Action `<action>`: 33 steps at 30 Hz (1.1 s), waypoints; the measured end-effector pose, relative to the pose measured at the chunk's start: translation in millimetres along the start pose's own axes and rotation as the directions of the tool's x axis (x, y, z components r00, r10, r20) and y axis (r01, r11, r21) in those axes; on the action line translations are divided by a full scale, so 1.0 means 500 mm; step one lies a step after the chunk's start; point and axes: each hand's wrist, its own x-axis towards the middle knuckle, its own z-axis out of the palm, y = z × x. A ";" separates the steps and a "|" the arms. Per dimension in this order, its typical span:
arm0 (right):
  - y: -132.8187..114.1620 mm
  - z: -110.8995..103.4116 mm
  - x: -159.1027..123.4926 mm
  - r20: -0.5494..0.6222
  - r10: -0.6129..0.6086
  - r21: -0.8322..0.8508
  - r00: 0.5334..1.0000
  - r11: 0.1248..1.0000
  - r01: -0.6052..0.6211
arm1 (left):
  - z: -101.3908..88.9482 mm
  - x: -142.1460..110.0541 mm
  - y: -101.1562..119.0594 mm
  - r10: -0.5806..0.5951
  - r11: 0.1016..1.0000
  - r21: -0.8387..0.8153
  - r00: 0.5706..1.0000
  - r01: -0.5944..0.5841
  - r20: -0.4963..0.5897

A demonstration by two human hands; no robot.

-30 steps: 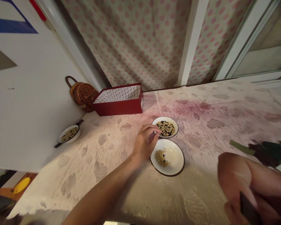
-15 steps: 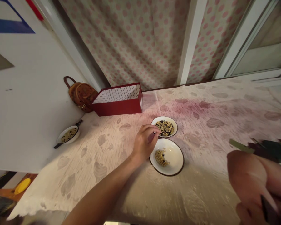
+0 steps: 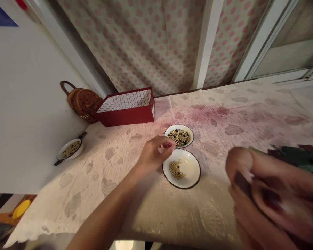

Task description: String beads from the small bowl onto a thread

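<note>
My left hand (image 3: 156, 151) is closed in a pinch where two white, dark-rimmed dishes meet. Its fingertips are by the near edge of the far dish (image 3: 192, 143), which holds mixed yellow and black beans (image 3: 178, 137). I cannot make out what is in the pinch. Below it, the near dish (image 3: 192, 173) has a smaller heap, mostly yellow beans (image 3: 176, 169) with a few black ones. Close to the camera at the right, my right hand (image 3: 271, 198), smeared by motion, is curled around a dark slim object (image 3: 243, 184) whose kind is unclear.
A red open box (image 3: 126, 116) stands at the back beside a brown backpack (image 3: 85, 104). At the left is a handled white bowl (image 3: 70, 149) of beans. Dark green leaf-like pieces (image 3: 299, 158) lie behind my right hand. A patterned cloth (image 3: 106, 152) covers the table.
My right hand has come further into view, moving left with the dark slim object. My left hand stays pinched beside the dishes. The whole view has shifted slightly.
</note>
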 end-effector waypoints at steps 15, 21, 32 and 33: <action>0.097 -0.103 0.179 -0.398 -0.369 -0.378 0.840 0.900 0.217 | 0.031 -0.015 0.044 0.094 0.837 0.452 0.895 -0.308 0.436; 0.118 -0.127 0.182 -0.396 -0.460 -0.503 0.794 0.833 0.232 | 0.038 -0.017 0.048 0.092 0.792 0.504 0.884 -0.345 0.459; 0.130 -0.132 0.179 -0.360 -0.537 -0.650 0.763 0.731 0.207 | 0.044 -0.018 0.048 0.051 0.754 0.549 0.866 -0.360 0.498; 0.131 -0.133 0.179 -0.354 -0.543 -0.658 0.761 0.723 0.211 | 0.045 -0.018 0.048 0.042 0.754 0.551 0.864 -0.356 0.501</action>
